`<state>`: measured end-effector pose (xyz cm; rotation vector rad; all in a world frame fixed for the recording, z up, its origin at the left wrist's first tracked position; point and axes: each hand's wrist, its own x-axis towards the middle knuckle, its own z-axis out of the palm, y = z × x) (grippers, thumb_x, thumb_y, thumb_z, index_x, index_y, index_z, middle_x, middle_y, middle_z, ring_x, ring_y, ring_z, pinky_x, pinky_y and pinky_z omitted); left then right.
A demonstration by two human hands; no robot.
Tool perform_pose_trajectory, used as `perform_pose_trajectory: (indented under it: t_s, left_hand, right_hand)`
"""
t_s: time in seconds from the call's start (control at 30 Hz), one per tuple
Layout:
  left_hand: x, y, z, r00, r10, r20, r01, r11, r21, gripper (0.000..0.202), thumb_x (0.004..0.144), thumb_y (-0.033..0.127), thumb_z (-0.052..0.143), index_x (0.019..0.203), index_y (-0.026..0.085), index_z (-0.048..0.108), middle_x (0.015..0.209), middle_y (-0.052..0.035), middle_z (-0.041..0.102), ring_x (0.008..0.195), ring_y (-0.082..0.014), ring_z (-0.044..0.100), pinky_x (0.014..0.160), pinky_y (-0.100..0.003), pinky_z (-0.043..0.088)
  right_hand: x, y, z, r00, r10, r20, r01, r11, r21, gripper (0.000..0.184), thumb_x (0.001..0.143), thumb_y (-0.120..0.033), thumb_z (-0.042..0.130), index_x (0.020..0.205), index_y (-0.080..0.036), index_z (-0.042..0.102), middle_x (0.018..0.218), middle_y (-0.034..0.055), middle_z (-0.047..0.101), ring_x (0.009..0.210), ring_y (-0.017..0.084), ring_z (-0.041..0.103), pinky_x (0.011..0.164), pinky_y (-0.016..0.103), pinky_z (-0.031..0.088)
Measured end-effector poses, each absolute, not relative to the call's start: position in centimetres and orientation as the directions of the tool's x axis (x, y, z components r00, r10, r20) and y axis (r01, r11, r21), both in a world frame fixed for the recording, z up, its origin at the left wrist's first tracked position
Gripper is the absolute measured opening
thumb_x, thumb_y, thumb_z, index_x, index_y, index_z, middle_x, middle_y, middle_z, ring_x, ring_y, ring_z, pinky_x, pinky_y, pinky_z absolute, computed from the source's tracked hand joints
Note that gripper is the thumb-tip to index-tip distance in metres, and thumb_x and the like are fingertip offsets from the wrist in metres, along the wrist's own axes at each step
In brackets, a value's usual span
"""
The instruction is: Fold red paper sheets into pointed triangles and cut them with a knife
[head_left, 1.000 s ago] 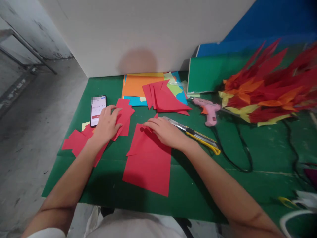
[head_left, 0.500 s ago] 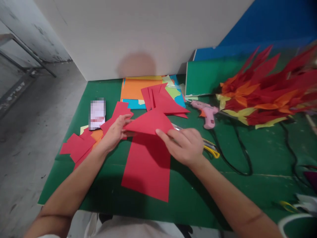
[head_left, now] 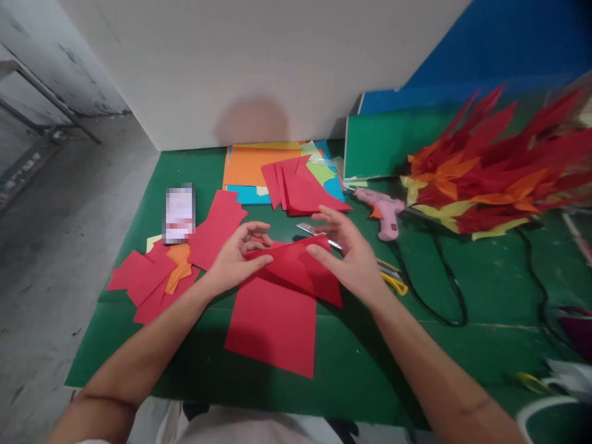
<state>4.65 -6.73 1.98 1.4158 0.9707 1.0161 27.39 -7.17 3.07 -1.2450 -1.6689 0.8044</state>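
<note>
A cut piece of red paper (head_left: 296, 266) is tilted above a larger red sheet (head_left: 272, 330), which lies flat on the green table. My left hand (head_left: 238, 256) grips the cut piece's left end, with the thumb in front and fingers curled behind. At its right end my right hand (head_left: 346, 250) is open, fingers spread and thumb against the paper's face. Behind the right hand lies a cutter knife (head_left: 306, 229), its blade showing and its middle hidden. Another cutter with a yellow handle (head_left: 393, 282) lies beside that wrist.
Left are red offcuts (head_left: 152, 277), orange scraps (head_left: 179, 265) and a phone (head_left: 179, 213). Cut red pieces (head_left: 308, 188) rest on coloured paper (head_left: 252, 166) at the back. A pink glue gun (head_left: 386, 213) with a black cord lies before a red-orange paper flame decoration (head_left: 481, 179).
The cut red piece has turned over and come lower, its right corner now pointing down to the right. My right hand's fingers have spread off it. The larger sheet stays put.
</note>
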Motion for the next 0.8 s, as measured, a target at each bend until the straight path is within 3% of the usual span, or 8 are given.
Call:
perform_pose_trajectory:
  t_s: [0.07,0.13,0.33,0.57,0.8]
  left_hand:
    - [5.1,-6.9,1.9,0.3,0.951,0.07,0.003,-0.074,0.997,0.044,0.075,0.023,0.072,0.113,0.02,0.051,0.096,-0.0044,0.06,0.089,-0.0145,0.062,0.086,-0.031,0.052]
    - [5.4,-7.0,1.5,0.263,0.962,0.071,-0.024,-0.067,0.997,0.045,0.073,0.023,0.073,0.112,0.02,0.051,0.094,-0.0035,0.06,0.09,-0.0144,0.062,0.087,-0.031,0.052]
    - [5.1,-6.6,0.6,0.123,0.99,-0.073,-0.085,0.084,0.993,0.048,0.068,0.028,0.077,0.107,0.02,0.051,0.083,0.0008,0.059,0.072,-0.0113,0.063,0.068,-0.025,0.054]
    - [5.0,-6.5,0.5,0.041,0.994,-0.102,-0.12,0.106,0.987,0.045,0.066,0.034,0.077,0.101,0.019,0.052,0.072,0.0041,0.058,0.061,-0.0097,0.063,0.06,-0.024,0.055]
    - [4.9,-6.5,0.7,-0.024,0.998,-0.063,-0.099,0.061,0.993,0.041,0.065,0.034,0.078,0.093,0.019,0.053,0.068,0.0047,0.058,0.062,-0.0103,0.063,0.063,-0.025,0.057]
  right_hand:
    - [27.3,-7.1,2.5,-0.16,0.983,0.087,0.22,0.121,-0.968,0.058,0.08,-0.041,0.067,0.132,-0.026,0.046,0.101,0.0062,0.067,0.087,0.021,0.064,0.077,0.037,0.052]
    - [27.2,-7.2,2.1,-0.151,0.989,-0.002,0.138,0.019,-0.99,0.051,0.08,-0.039,0.067,0.126,-0.025,0.049,0.083,0.0014,0.067,0.076,0.019,0.064,0.071,0.035,0.053]
    - [27.5,-7.3,1.5,-0.023,0.999,0.047,0.124,0.049,-0.991,0.037,0.077,-0.033,0.069,0.111,-0.025,0.056,0.082,-0.0003,0.062,0.073,0.017,0.061,0.068,0.032,0.052]
    - [27.7,-7.1,0.8,0.001,0.999,0.041,0.131,0.04,-0.991,0.034,0.077,-0.033,0.069,0.108,-0.026,0.058,0.072,-0.0023,0.059,0.063,0.015,0.056,0.059,0.031,0.048]
    - [27.8,-6.9,0.8,0.019,0.999,0.036,0.172,0.032,-0.985,0.032,0.075,-0.033,0.069,0.105,-0.025,0.059,0.072,-0.0023,0.062,0.062,0.014,0.056,0.058,0.029,0.046]
